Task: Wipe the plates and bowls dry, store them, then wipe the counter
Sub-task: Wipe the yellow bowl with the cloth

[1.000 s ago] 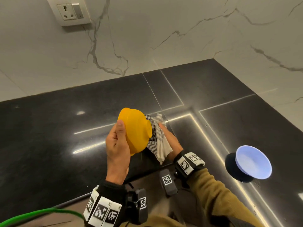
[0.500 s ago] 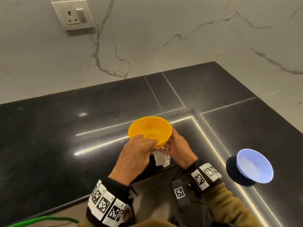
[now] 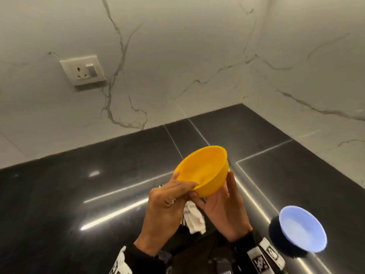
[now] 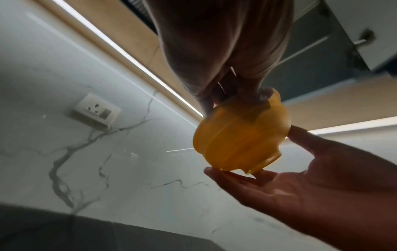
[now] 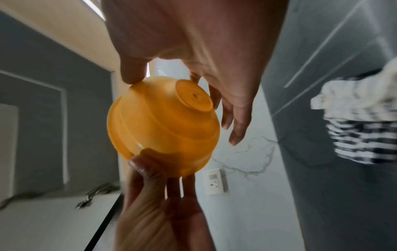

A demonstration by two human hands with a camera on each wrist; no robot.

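A yellow bowl (image 3: pixel 203 171) is held up over the black counter (image 3: pixel 79 184), its mouth tilted toward me. My left hand (image 3: pixel 189 189) pinches its near rim, thumb inside. The right hand (image 3: pixel 217 196) cradles the bowl from the right with straight fingers under the base and the thumb on the wall. In the right wrist view the bowl (image 5: pixel 163 124) shows its underside between both hands. The left wrist view shows the bowl (image 4: pixel 240 135) resting on the right hand's fingertips (image 4: pixel 214 169). The checked cloth (image 3: pixel 194 218) lies on the counter below my hands, in neither hand.
A pale blue bowl (image 3: pixel 302 228) sits on a dark round object (image 3: pixel 276 232) at the right near the counter's front edge. Marble walls meet in a corner behind, with a socket plate (image 3: pixel 83 70) on the left wall.
The right hand stopped wiping and let the cloth drop to the counter. The bowl turned from mouth-left to mouth-up and rose, and the bare right hand now supports it.
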